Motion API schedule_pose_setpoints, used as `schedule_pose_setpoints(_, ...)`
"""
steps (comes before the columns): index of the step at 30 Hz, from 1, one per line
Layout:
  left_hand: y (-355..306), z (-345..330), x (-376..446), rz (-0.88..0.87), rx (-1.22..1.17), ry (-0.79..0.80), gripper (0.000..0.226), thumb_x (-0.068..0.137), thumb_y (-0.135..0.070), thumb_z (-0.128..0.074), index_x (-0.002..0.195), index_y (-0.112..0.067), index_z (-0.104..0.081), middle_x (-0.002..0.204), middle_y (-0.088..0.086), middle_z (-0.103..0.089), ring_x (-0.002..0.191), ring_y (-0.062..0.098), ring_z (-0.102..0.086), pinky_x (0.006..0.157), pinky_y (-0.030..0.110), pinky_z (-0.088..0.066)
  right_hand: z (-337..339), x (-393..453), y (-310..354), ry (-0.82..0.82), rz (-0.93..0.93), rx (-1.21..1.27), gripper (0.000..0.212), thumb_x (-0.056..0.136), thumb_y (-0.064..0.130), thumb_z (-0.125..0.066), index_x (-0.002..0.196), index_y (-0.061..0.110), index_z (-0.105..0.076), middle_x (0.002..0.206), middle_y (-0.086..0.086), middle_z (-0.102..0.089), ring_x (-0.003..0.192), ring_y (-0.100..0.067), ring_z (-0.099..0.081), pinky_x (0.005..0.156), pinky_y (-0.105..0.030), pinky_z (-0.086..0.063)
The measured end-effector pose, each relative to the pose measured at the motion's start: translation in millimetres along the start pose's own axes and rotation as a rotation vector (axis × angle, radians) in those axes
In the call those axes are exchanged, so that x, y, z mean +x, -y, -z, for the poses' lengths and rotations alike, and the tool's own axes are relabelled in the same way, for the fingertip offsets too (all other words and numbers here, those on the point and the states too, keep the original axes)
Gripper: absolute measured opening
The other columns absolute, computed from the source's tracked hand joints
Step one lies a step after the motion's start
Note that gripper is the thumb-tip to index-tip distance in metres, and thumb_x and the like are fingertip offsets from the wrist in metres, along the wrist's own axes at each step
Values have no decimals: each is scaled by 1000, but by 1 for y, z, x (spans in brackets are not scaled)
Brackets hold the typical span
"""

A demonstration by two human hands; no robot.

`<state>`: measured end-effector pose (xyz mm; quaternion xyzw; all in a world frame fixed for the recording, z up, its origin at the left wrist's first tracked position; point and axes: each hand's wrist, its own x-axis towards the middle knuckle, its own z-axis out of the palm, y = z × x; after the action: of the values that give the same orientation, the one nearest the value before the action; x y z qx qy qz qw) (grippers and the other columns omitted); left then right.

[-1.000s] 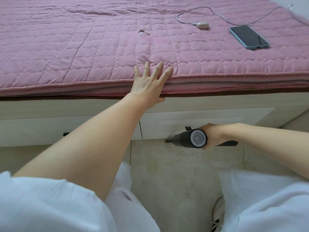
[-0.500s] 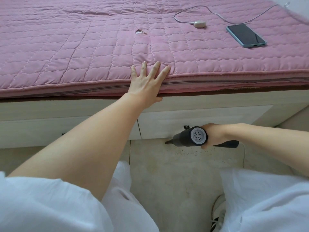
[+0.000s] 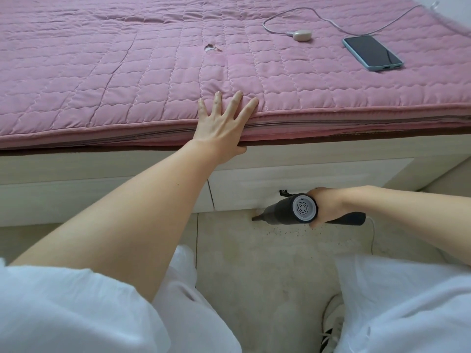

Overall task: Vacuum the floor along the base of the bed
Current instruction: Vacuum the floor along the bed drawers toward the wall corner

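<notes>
A dark handheld vacuum [image 3: 285, 211] with a grey round rear vent lies low over the beige floor [image 3: 254, 263]. Its thin nozzle tip points left and touches the floor right at the foot of the white bed base [image 3: 318, 171]. My right hand [image 3: 325, 206] grips the vacuum's handle. My left hand [image 3: 221, 126] rests flat with spread fingers on the edge of the pink quilted bed cover [image 3: 127, 80]. Dark crumbs dot the floor just below and right of the vacuum.
A phone [image 3: 372, 53] and a white charger with its cable [image 3: 302, 35] lie on the bed at the back right. A thin white cord runs down the floor by the vacuum's handle. My white-clothed knees and a shoe [image 3: 332, 324] fill the foreground.
The vacuum and my right hand have slid slightly along the bed base, the nozzle staying at floor level. My left hand stays planted on the bed edge.
</notes>
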<state>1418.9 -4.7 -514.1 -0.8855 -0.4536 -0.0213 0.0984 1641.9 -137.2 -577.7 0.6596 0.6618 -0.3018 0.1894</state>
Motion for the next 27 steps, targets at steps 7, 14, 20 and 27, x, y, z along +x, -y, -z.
schedule_pose_setpoints(7,-5,1,2,-38,7,-9,107,82,-48,-71,154,-32,7,163,3,4,147,45,-3,112,70,-9,1,-8,-5,-32,0,21,48,71,24,-77,115,20,-56,109,0,-63,98,-20,-60,89,-32,-51)
schedule_pose_setpoints(14,-9,1,5,-37,4,-5,107,82,-49,-70,154,-33,8,163,3,4,147,46,-3,113,69,-10,4,-15,-7,-39,-7,47,47,72,22,-75,114,17,-56,102,1,-60,91,-17,-57,81,-26,-48)
schedule_pose_setpoints(20,-9,1,5,-41,4,-7,107,82,-48,-71,154,-33,7,163,3,4,147,46,-3,113,69,-10,2,-12,-6,-56,-5,36,42,71,22,-74,110,16,-58,102,-2,-64,92,-19,-62,80,-29,-51)
schedule_pose_setpoints(27,-9,2,5,-44,-3,-12,107,81,-48,-71,154,-34,6,163,4,2,147,47,-4,113,69,-11,5,-12,-4,-39,8,20,42,70,22,-75,107,18,-56,102,-2,-64,94,-20,-61,82,-30,-52)
